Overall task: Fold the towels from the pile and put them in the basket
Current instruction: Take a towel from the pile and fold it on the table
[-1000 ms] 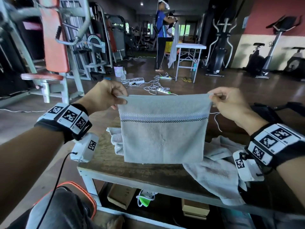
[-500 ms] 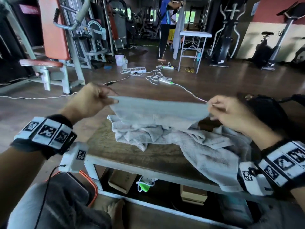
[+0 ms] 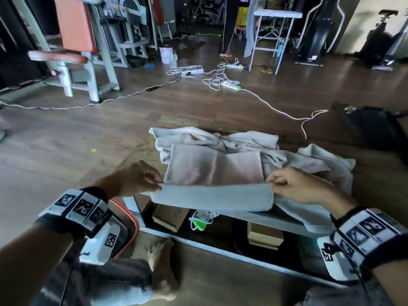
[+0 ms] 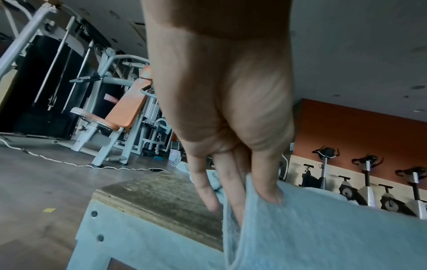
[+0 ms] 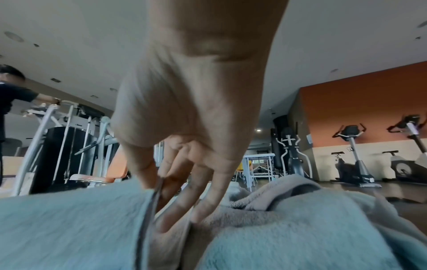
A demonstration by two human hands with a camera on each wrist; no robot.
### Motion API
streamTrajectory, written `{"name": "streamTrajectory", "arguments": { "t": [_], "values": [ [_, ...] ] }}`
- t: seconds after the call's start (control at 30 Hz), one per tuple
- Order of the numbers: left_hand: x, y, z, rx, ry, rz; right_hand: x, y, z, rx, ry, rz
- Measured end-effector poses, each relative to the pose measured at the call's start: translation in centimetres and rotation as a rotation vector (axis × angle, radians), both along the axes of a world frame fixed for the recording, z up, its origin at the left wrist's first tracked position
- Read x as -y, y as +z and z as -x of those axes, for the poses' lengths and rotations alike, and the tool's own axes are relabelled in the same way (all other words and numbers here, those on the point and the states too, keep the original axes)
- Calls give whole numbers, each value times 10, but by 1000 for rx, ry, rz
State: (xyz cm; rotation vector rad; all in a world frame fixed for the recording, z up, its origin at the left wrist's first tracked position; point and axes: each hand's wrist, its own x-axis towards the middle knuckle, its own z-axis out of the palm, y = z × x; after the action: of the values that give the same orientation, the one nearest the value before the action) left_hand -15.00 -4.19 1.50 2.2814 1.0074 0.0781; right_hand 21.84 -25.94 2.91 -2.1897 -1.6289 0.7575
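towel (image 3: 212, 173) at frame centre, far half laid on the pile (image 3: 309, 160) atop the table (image 3: 136, 155), near edge lifted w/ left hand (image 3: 134, 180) & right hand (image 3: 295, 186) each pinching a corner, thumb over fingers. held taut & level, prob. so the next fold lands square w/o wrinkles. basket likely the orange-rimmed thing (image 3: 132, 215) at lower left, not sure.

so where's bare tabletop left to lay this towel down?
Bare wood only at the table's left end, between its edge and the towel pile. Middle and right are covered. Both hands hold the towel at the near edge.
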Motion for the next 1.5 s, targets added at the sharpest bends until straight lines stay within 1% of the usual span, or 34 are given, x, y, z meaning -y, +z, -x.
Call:
{"name": "streamTrajectory", "arguments": {
  "t": [0.1, 0.17, 0.27, 0.37, 0.47, 0.57, 0.67, 0.77, 0.83, 0.93, 1.07, 1.13, 1.17, 1.23, 1.33, 1.4, 1.43, 1.5],
  "values": [
    [-15, 5, -23, 131, 132, -115, -21, 0, -9, 13, -148, -170],
    [-29, 8, -39, 185, 162, -210, -38, 2, -14, 60, -200, -247],
    [-47, 9, -62, 123, 181, -313, -61, 3, -20, 206, -247, -273],
    [-59, 7, -83, 163, 273, -294, -77, 0, -25, 326, -283, -251],
    [-69, 0, -98, 177, 316, -245, -92, -10, -30, 343, -315, -230],
    [-78, -10, -104, 154, 305, -200, -106, -22, -35, 343, -293, -280],
    [-84, -17, -103, 118, 263, -179, -114, -33, -35, 308, -258, -262],
    [-88, -18, -101, 123, 237, -181, -118, -40, -37, 293, -276, -285],
    [-91, -16, -100, 142, 219, -191, -119, -40, -38, 253, -294, -313],
    [-91, -4, -95, 159, 181, -256, -114, -32, -40, 197, -292, -368],
    [-92, 29, -86, 258, 124, -208, -104, 0, -44, 195, -253, -372],
    [-91, 49, -84, 305, 134, -183, -100, 21, -48, 187, -237, -384],
    [-90, 60, -85, 312, 142, -205, -98, 32, -48, 185, -239, -422],
    [-87, 80, -86, 341, 154, -304, -96, 55, -45, 203, -264, -554],
    [-74, 103, -83, 502, 214, -415, -85, 80, -33, 298, -301, -808],
    [-59, 106, -76, 572, 219, -415, -70, 79, -25, 317, -288, -904],
    [-51, 100, -71, 578, 203, -396, -62, 71, -22, 314, -272, -904],
    [-38, 72, -58, 530, 132, -368, -42, 42, -16, 285, -221, -802]
  ]
}}
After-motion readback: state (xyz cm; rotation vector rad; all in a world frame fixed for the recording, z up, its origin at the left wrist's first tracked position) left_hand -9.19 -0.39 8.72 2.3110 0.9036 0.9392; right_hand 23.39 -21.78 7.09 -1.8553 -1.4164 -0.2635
